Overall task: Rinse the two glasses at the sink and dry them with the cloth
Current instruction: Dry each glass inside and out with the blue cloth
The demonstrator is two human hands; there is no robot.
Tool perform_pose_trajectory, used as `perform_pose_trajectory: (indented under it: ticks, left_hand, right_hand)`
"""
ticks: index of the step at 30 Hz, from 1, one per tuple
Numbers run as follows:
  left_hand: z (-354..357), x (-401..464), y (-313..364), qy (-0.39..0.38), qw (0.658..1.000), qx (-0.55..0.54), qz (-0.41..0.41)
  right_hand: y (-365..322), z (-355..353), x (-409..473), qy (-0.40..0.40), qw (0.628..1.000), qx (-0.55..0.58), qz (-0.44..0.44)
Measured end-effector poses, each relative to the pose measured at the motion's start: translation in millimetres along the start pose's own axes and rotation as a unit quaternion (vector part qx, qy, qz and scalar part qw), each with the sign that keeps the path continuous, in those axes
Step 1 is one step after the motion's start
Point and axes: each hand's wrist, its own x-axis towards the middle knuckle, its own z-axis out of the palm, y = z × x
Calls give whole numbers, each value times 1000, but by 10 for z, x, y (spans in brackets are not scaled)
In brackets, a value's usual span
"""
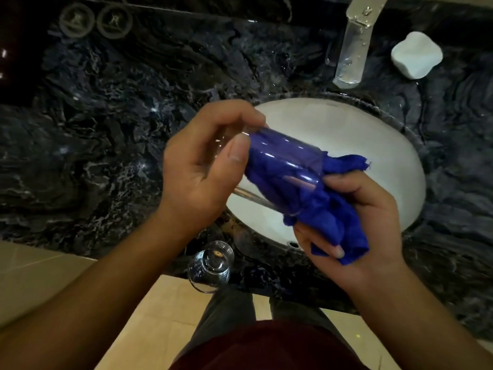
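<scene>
A clear glass (277, 166) lies on its side above the white sink basin (333, 124), held at its base by my left hand (202, 166) with thumb and fingers curled round it. A blue cloth (320, 209) is stuffed into the glass and spills out of its mouth. My right hand (368, 222) grips the bunched cloth just outside the rim. A second clear glass (210, 265) stands upside down on the dark marble counter near its front edge, below my left wrist.
A chrome tap (354, 49) juts over the basin from the back. A white soap bar (416, 54) lies to its right. Two round dark coasters (96, 21) sit at the back left of the counter (106, 129). Tiled floor shows below.
</scene>
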Motion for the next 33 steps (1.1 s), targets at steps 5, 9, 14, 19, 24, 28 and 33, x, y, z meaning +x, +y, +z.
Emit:
perform_pose_trajectory:
  ticks: [5, 9, 14, 19, 24, 28, 33]
  left_hand:
    - [-139, -153, -63, 109, 977, -73, -170]
    - [-361, -322, -142, 128, 866, -319, -364]
    - [-414, -635, -139, 83, 769, -479, -416]
    - [-459, -763, -133, 97, 738, -541, -391]
    - [-720, -909, -165, 142, 734, -528, -403]
    - [-948, -1038, -190, 168, 746, -484, -425]
    - [-1137, -1201, -224, 191, 766, -447, -420]
  right_hand:
    - [-90, -143, 97, 123, 990, -22, -65]
    - [-186, -340, 170, 174, 977, -87, -89]
    - [113, -440, 386, 169, 917, -357, -48]
    - [387, -453, 621, 41, 853, -519, -43]
    - [748, -401, 892, 7, 843, -536, 40]
    - [967, -423, 1002, -63, 754, -652, -53]
    - [1166, -380, 1106, -169, 626, -754, -107]
